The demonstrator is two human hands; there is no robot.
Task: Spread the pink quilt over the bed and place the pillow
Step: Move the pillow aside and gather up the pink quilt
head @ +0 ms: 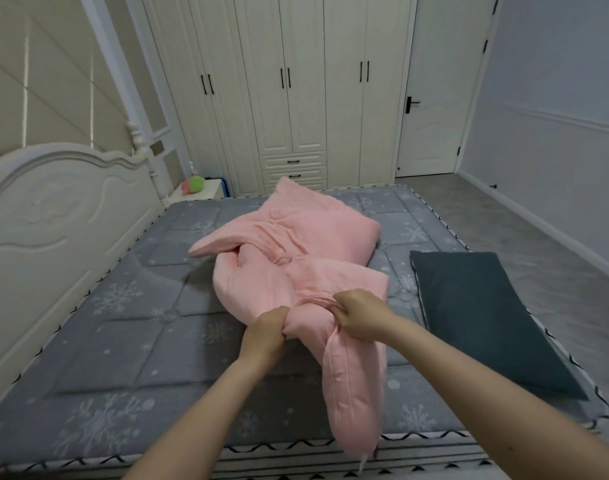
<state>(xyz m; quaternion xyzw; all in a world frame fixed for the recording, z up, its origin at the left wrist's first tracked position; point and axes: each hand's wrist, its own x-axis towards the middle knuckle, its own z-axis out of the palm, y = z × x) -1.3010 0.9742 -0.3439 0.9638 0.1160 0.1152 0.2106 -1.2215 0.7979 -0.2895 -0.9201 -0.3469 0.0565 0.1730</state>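
The pink quilt [289, 244] lies bunched and folded in the middle of the grey snowflake-patterned mattress [123, 323]. One end of it hangs toward the near edge of the bed. My left hand [266, 329] grips a fold of the quilt at its near end. Just to the right, my right hand [358, 315] pinches the same bunched part. A dark grey-blue pillow [483, 317] lies flat on the right side of the mattress, apart from the quilt.
A white carved headboard [53, 216] stands at the left. A small bedside table with a pink and green toy [194, 185] sits behind it. White wardrobes [285, 88] and a door [434, 98] line the far wall. Grey floor [525, 216] runs along the right.
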